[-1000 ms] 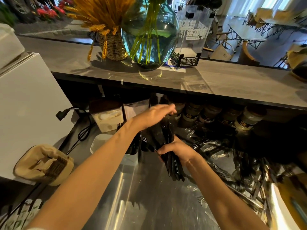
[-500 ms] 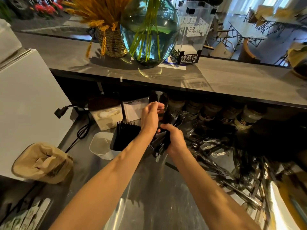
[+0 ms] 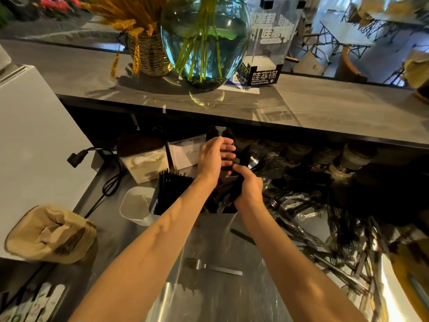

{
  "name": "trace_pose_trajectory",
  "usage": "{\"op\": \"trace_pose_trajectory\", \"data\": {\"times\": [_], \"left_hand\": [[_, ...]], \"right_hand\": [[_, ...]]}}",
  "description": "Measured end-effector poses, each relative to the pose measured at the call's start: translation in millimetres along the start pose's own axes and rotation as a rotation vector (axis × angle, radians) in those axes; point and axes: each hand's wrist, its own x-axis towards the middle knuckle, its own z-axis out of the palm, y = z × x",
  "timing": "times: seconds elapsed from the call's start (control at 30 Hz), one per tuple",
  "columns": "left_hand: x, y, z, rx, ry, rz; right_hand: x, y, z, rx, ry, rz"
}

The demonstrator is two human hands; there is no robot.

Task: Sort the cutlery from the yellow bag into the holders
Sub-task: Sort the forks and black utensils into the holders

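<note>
Stainless steel covers the lower counter [image 3: 209, 240], which sits beneath a raised grey stone-look ledge [image 3: 325, 108]. On that ledge stand a round clear glass vase of water with green stems [image 3: 204, 43], a woven basket of golden wheat ears [image 3: 148, 52] and a clear acrylic sign box with white lettering [image 3: 271, 38].

Both hands meet over a black rectangular cutlery holder [image 3: 171, 194] at the back of the counter. The left hand [image 3: 212, 159] has its fingers curled around the top of a bundle of black plastic cutlery [image 3: 228, 189]. The right hand [image 3: 249, 188] grips the same bundle lower down, just beside the left. The bundle stands at the right-hand part of the holder, and black handles fill the holder's left part. Whether the bundle already rests inside cannot be told.

A fan of black plastic spoons [image 3: 262, 159] lies just behind the hands. A loose heap of black and clear plastic cutlery [image 3: 325, 228] spreads over the right of the counter. One black fork [image 3: 213, 267] lies alone on the steel near the forearms. The yellow bag [image 3: 408, 263] shows at the right edge.

Left of the holder are an empty translucent plastic tub [image 3: 134, 205], a lidded box of pale contents [image 3: 144, 159], a black power cord [image 3: 102, 173] and a crumpled brown paper bag [image 3: 51, 233].
</note>
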Motion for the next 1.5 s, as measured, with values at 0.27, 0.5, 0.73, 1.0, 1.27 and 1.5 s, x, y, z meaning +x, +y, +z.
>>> {"op": "trace_pose_trajectory", "data": {"times": [0.27, 0.5, 0.73, 1.0, 1.27, 1.5], "left_hand": [[-17, -17, 1, 0.042, -0.205, -0.322], [-35, -27, 17, -0.067, -0.056, -0.273], [-53, -34, 19, 0.033, 0.038, -0.048], [-49, -30, 10, -0.052, 0.018, -0.204], [-24, -17, -42, 0.019, 0.078, -0.060], [-15, -17, -61, -0.055, 0.108, -0.042]], "right_hand": [[25, -19, 0, -0.029, 0.079, -0.147], [25, -13, 3, 0.017, 0.140, -0.192], [17, -7, -1, 0.158, -0.070, -0.115], [12, -12, -7, -0.001, -0.164, -0.059], [19, -14, 4, -0.113, -0.032, -0.291], [26, 31, 3, -0.494, -0.148, -0.488]]}}
